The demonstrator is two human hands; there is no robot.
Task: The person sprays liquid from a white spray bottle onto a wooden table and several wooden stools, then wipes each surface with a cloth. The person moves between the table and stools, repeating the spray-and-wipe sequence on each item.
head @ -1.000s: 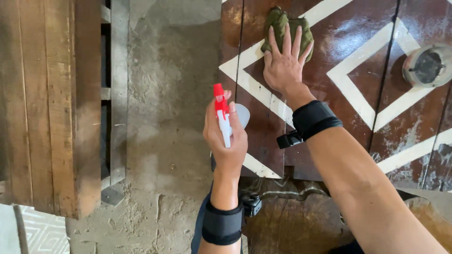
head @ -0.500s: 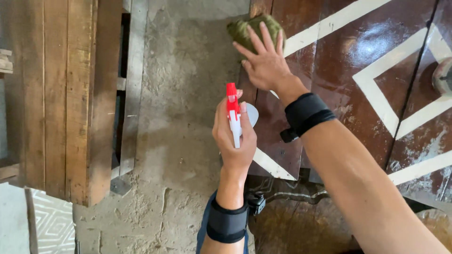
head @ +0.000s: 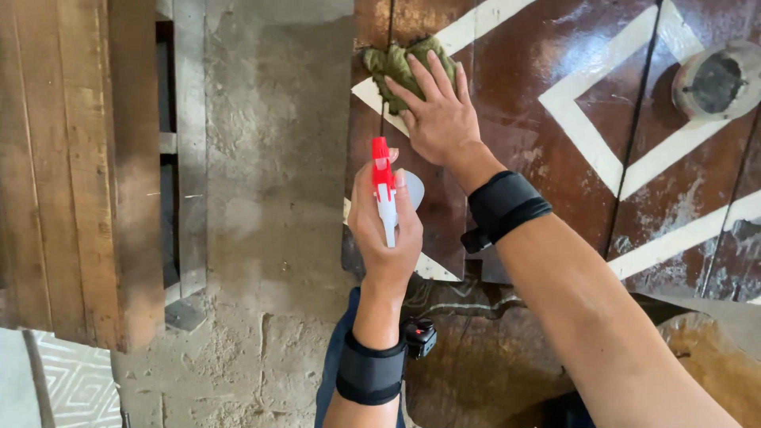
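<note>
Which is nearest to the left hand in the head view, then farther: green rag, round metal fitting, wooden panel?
From the left hand:
1. Green rag, above, under the right hand.
2. Wooden panel, far left.
3. Round metal fitting, upper right.

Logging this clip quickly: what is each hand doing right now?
Left hand: closed around a spray bottle with a red nozzle.
Right hand: open, fingers spread flat, pressing a green cloth against the brown panel.

Two hands: left hand (head: pixel 386 230), right hand (head: pixel 438 119). Two black wristbands (head: pixel 505 206). One spray bottle (head: pixel 386 194), one green cloth (head: pixel 400 67), one round metal fitting (head: pixel 717 79).
</note>
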